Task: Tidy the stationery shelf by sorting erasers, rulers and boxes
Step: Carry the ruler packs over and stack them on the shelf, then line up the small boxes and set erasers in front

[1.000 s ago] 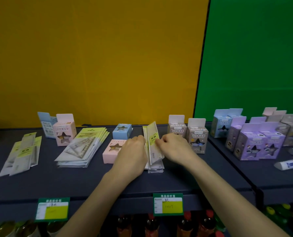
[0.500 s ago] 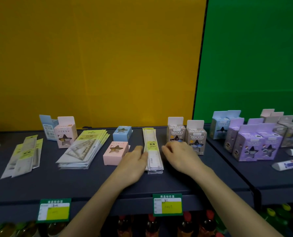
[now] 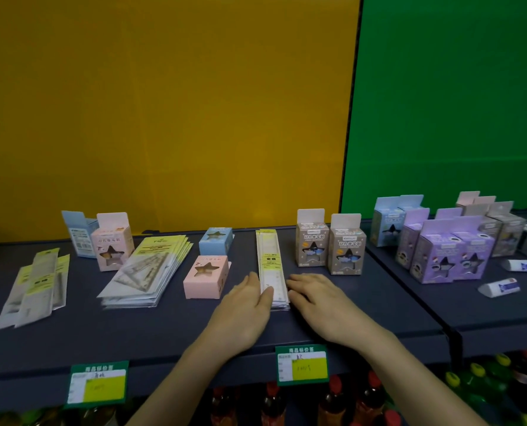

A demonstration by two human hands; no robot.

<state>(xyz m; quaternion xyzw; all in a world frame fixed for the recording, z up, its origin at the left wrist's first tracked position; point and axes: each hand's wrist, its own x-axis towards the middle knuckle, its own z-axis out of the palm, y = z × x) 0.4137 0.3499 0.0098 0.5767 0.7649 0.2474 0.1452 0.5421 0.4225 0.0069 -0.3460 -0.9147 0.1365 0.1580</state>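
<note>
Ruler stack (image 3: 271, 269) now flat on shelf (image 3: 164, 333); earlier tipped on edge. Sits between left hand (image 3: 246, 309) and right hand (image 3: 320, 302); fingers (image 3: 296, 284) straight, gripping nothing, touching its long sides. Best: press evenly inward, square the ends.

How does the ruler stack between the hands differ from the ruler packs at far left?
The ruler stack between the hands lies squared up, running straight front to back; the far-left ruler packs are fanned out and slanted. The left hand and right hand flank the ruler stack, fingers at its sides; nothing touches the far-left ruler packs. Both are long packs with yellow labels, lying flat.
</note>
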